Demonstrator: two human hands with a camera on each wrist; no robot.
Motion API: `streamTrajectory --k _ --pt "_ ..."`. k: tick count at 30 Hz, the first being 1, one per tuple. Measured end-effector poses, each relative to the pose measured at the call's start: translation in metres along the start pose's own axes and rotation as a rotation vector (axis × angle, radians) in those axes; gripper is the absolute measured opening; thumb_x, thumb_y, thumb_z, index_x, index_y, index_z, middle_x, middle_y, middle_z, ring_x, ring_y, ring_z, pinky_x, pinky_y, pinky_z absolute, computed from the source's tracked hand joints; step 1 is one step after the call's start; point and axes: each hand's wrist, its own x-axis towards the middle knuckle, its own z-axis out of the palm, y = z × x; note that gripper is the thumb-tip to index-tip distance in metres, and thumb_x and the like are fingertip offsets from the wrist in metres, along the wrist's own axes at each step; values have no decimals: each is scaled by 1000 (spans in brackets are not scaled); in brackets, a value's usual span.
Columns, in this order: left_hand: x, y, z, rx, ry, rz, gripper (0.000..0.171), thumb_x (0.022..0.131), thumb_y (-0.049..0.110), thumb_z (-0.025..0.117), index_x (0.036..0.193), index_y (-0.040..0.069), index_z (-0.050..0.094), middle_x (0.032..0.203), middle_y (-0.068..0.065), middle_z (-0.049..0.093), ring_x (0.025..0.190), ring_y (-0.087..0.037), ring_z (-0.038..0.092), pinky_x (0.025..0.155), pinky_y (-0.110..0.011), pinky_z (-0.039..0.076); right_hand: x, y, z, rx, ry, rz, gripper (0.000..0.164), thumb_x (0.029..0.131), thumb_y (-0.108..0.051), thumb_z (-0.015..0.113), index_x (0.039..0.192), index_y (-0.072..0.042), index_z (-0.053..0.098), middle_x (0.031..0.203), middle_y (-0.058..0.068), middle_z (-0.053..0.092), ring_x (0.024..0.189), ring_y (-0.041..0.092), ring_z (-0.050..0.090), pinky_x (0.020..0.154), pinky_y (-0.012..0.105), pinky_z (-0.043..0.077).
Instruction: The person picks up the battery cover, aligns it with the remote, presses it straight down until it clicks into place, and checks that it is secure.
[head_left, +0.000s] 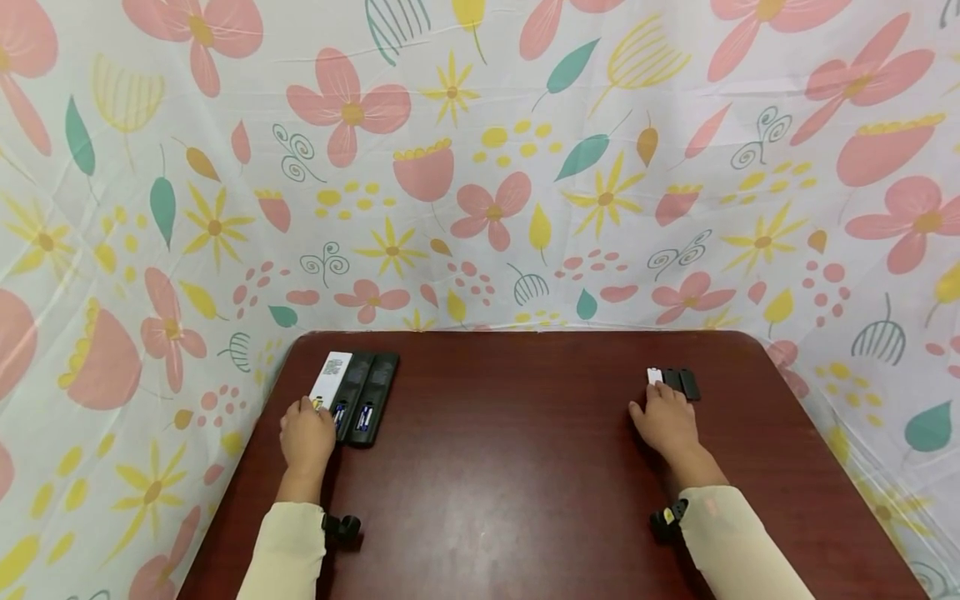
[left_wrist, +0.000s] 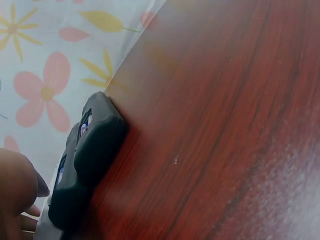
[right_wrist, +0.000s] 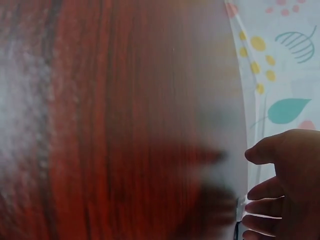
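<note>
At the far left of the table, three remote controls lie side by side, backs up: a white remote [head_left: 331, 377] and two black remotes, the right black remote [head_left: 377, 392] showing batteries in its uncovered compartment. My left hand [head_left: 308, 435] is over the near end of the white remote, hiding it; I cannot tell whether the fingers grip it. In the left wrist view, the thumb hovers beside the black remotes [left_wrist: 100, 142]. My right hand [head_left: 667, 421] reaches with extended fingers to a white battery cover [head_left: 654, 376], next to two black battery covers [head_left: 688, 385].
The dark red-brown table [head_left: 487, 467] spreads between the two groups. Behind it and along both sides hangs a floral cloth [head_left: 495, 275], meeting the table's far edge. A small black camera [head_left: 345, 528] sits at the left wrist, another camera [head_left: 666, 521] at the right.
</note>
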Motion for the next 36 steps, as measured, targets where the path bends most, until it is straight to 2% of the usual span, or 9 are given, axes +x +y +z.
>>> streamTrajectory --k 6,18,27,36 --pt "1 -3 -1 39 -8 -1 52 99 19 48 136 -17 48 128 -41 54 114 -59 50 94 -68 41 -1 -3 1 13 13 -8 61 104 -27 47 147 15 37 151 38 33 136 59 31 107 74 29" --pt "5 -7 1 47 -57 -34 54 101 21 47 140 -16 44 133 -41 49 118 -58 46 98 -67 39 -2 -6 -1 55 91 -13 53 102 -19 50 142 15 43 143 40 38 127 60 39 100 71 35" --pt "6 -6 -1 23 -46 -40 52 99 20 49 139 -14 46 132 -40 49 117 -57 46 95 -67 39 2 -2 -3 53 142 -4 48 100 -15 52 138 13 49 133 40 45 119 59 44 93 69 39" --pt "7 -6 -1 -20 -47 -70 52 99 19 54 142 -8 46 135 -38 47 120 -59 45 98 -69 36 3 0 -1 63 131 4 46 100 -17 53 138 9 51 132 40 47 118 57 45 93 69 40"
